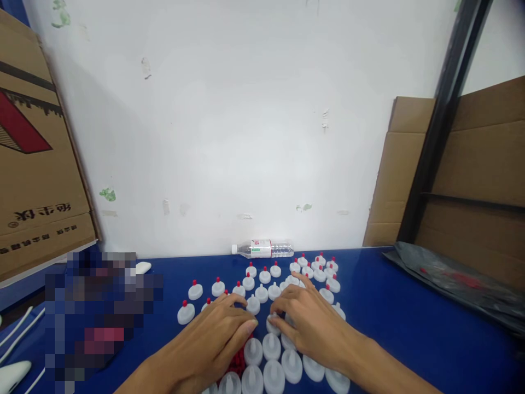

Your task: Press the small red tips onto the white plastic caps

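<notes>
Several white round caps [264, 276] with small red tips stand on a blue table [389, 312], spread from the middle back toward me. Plain white caps [273, 375] lie closer in a row near the bottom edge. My left hand [217, 339] rests palm down with fingers curled over a pile of small red pieces [238, 361]. My right hand [309, 320] is bent over the caps, its fingertips pinching a white cap [273, 324] between the two hands.
A clear water bottle [264, 248] lies on its side against the white wall. Cardboard boxes stand at the left [33, 164] and right [471, 164]. A dark plastic bag [455, 282] lies at the right. White objects [14, 375] sit at bottom left.
</notes>
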A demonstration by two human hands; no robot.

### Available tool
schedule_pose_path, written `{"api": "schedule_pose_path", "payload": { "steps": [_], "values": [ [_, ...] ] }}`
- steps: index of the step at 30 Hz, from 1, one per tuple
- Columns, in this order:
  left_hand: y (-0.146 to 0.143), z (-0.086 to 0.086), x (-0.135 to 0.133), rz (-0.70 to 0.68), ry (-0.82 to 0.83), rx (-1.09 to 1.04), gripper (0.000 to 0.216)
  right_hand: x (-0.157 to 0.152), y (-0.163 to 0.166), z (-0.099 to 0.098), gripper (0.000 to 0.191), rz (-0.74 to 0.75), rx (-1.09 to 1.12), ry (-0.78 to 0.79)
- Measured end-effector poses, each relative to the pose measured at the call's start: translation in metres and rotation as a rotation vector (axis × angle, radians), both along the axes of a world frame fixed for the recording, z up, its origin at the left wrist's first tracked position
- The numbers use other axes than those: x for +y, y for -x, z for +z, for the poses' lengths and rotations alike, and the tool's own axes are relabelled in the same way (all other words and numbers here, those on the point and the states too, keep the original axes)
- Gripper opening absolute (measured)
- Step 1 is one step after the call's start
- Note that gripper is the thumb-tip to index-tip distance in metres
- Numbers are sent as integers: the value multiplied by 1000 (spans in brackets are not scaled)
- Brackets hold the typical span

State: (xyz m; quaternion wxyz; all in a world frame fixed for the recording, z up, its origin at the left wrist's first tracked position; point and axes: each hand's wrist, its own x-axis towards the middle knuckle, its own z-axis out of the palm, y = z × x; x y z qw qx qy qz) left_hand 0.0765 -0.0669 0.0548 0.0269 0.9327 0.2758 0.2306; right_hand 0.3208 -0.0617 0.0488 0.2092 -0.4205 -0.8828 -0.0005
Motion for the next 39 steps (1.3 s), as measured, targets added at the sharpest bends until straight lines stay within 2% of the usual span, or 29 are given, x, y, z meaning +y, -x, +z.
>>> {"api": "schedule_pose_path", "payload": {
  "steps": [6, 11, 15, 23, 26, 34, 39],
  "values": [
    [-2, 3, 0, 52, 20, -3, 40, -2, 3, 3, 11, 62, 123, -42],
    [1, -4, 11, 39, 37, 91, 30, -4, 3, 3, 10, 39, 221, 12],
    [3, -14, 21, 22, -20, 77, 33, -2, 3, 0, 14, 80, 217, -8],
    [0, -27, 29, 15, -47, 68, 21, -3, 3, -1, 21, 122, 193, -94],
    [0, -33, 32, 5, -48, 89, 22, -1, 4, -2, 19, 120, 185, -119],
    [2, -40, 35, -11, -78, 110, 24, 1, 4, -3, 16, 85, 144, -68],
    [2, -43, 36, -17, -105, 81, 18, 1, 4, -6, 22, 94, 189, -46]
  ]
}}
